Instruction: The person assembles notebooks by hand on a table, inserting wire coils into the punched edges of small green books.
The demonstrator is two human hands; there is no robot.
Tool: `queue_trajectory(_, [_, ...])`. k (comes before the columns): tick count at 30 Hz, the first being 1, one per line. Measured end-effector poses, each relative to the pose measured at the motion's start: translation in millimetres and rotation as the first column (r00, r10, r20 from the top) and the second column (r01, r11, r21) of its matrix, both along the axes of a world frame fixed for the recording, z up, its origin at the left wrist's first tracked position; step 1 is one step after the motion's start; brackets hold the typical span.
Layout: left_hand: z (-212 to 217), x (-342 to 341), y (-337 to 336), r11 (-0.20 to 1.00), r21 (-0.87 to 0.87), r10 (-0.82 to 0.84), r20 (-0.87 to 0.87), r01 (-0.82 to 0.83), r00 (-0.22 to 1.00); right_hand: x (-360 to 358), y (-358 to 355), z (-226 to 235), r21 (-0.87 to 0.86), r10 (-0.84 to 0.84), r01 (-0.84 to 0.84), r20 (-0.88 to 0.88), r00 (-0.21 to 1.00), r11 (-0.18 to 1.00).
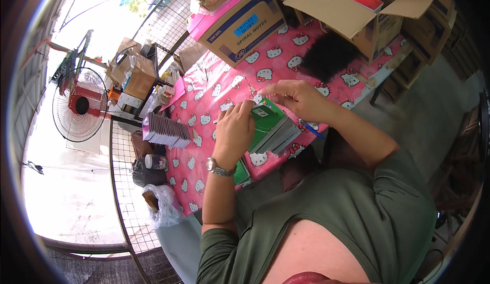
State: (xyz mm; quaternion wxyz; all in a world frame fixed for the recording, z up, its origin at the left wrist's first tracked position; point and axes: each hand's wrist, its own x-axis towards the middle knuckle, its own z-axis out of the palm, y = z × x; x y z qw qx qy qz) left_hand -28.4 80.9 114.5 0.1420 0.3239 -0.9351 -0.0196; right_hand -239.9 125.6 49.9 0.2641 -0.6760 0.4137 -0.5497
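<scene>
I'm holding a stack of green notebooks (268, 126) at the near edge of the pink table (206, 154), and it's lying between my two hands, tilted a little, its page edges facing toward me and to the right. My left hand (235, 131) is closing over the stack's left edge, fingers curling around the corner. My right hand (301, 99) is hovering by the far right corner with its thumb and fingers drawn narrow; I can't tell whether they're pinching anything.

As for progress, I'd judge that I'm partway through: this stack is sitting under my hands, while another green piece (242, 174) is lying at the table's edge, just below my left wrist, mostly hidden. Farther left, a row of purple-edged books (166, 132) is standing neatly together, perhaps finished, though nothing is showing that for certain. How many are left I can't tell. A blue pen (312, 130) is lying just right of the stack, and an open box (380, 34) is standing beyond my right hand.
</scene>
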Motion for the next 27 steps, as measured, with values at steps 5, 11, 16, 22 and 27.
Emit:
queue_trajectory(5, [-22,-3,6,0.982,-0.178,0.043,-0.109,-0.062,0.993,-2,-10,4,-0.271,-0.184,0.13,-0.185,0.965,0.954])
queue_trajectory(11, [-26,-7,4,0.976,-0.208,0.04,-0.124,-0.065,0.991,0,-11,3,-0.366,-0.226,0.134,-0.223,0.948,0.921])
queue_trajectory(16, [-26,-4,1,0.983,-0.172,0.04,-0.105,-0.058,0.994,0,-5,3,-0.096,0.04,-0.043,-0.033,0.999,0.994])
queue_trajectory(22, [-27,-8,4,0.98,-0.195,-0.002,-0.163,-0.03,0.987,1,12,28,-0.103,-0.124,0.104,-0.218,0.968,0.989])
queue_trajectory(27, [-22,-9,6,0.989,-0.145,-0.026,-0.148,0.004,0.989,-3,12,38,-0.193,-0.125,0.05,-0.405,0.906,0.98])
